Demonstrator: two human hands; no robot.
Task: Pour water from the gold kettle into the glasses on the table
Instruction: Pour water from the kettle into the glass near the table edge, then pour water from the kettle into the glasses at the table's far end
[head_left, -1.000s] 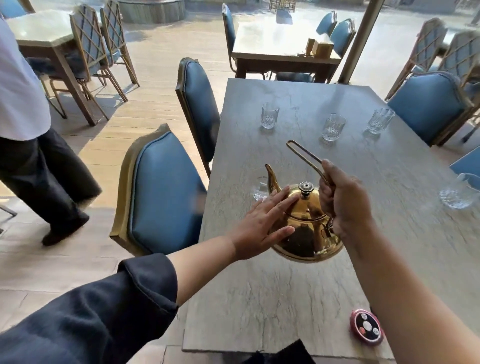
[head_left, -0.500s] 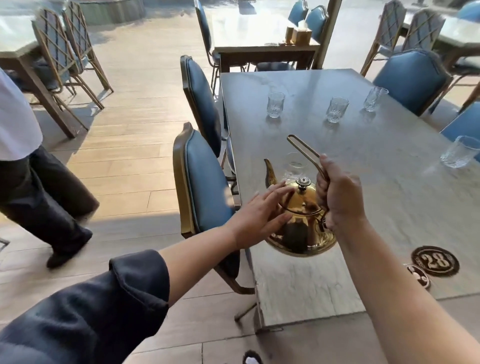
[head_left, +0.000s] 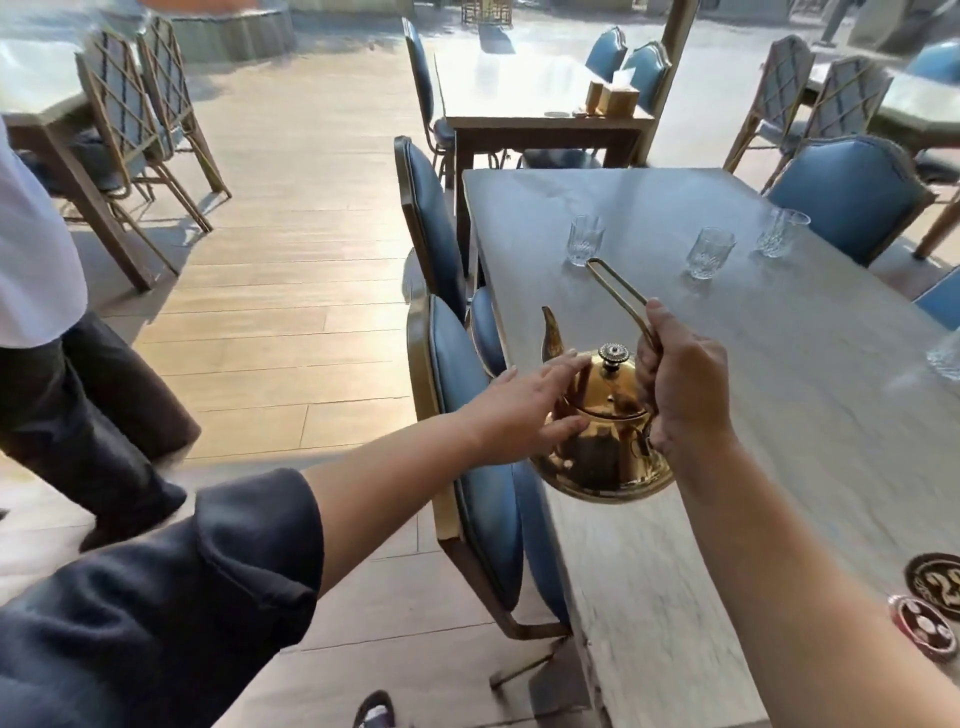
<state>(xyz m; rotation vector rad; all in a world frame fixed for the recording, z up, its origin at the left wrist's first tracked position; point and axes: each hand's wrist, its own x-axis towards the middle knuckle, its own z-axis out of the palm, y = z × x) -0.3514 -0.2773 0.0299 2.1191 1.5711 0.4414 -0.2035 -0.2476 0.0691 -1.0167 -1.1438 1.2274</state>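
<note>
We judge the gold kettle heavy with water and slick polished metal, best carried by its thin handle, body steadied; it hangs over the near left edge of the table. Our right hand is fisted around that handle, and our left hand lies open against the side. Since a second ago we have drawn back along the table; the three glasses stand farther ahead.

A single head-worn wide-angle view looks forward and down from above the near left edge of the worktop. Both hands sit close at centre frame, the forearms entering from six and seven o'clock. The worktop runs off toward one o'clock; wooden floor fills nine to eleven o'clock.
</note>
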